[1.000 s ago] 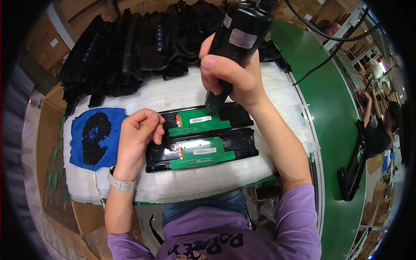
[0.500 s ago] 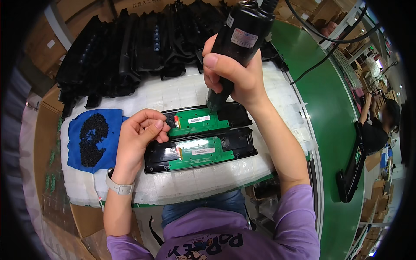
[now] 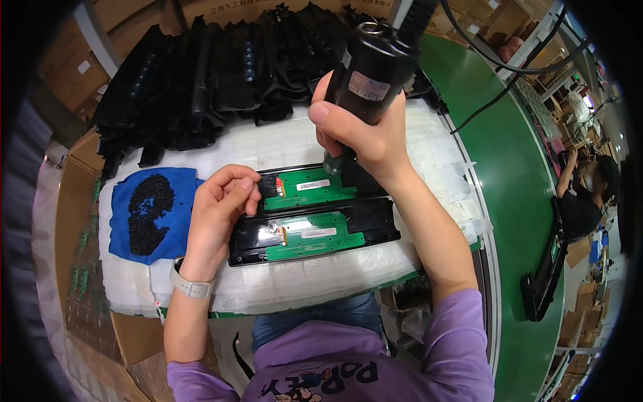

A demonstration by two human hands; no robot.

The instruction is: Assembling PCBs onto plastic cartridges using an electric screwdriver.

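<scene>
My right hand [image 3: 365, 134] is wrapped round a black corded electric screwdriver [image 3: 372, 63], held tip down. Its tip end [image 3: 333, 164] is over the upper edge of the green circuit board [image 3: 315, 187] in the farther black panel; whether it touches cannot be told. At the left end of that panel is my left hand [image 3: 228, 194], thumb and fingers pinched together; anything between them is too small to make out. Nearer to me, a second black panel [image 3: 382, 226] lies parallel, with a similar green board [image 3: 315, 234] and a white label.
To the left, a blue cloth [image 3: 181, 231] bears a pile of small black screws [image 3: 151, 214]. Long black plastic housings [image 3: 221, 74] crowd the back of the white padded table [image 3: 321, 276]. Black cable [image 3: 516, 63] loops at upper right. Beyond the green surface [image 3: 516, 221], another person [image 3: 583, 194] works.
The screwdriver's body has dropped and tilted slightly, with my right hand lower around it. My left hand keeps nearly the same place by the far panel. The view has shifted a little.
</scene>
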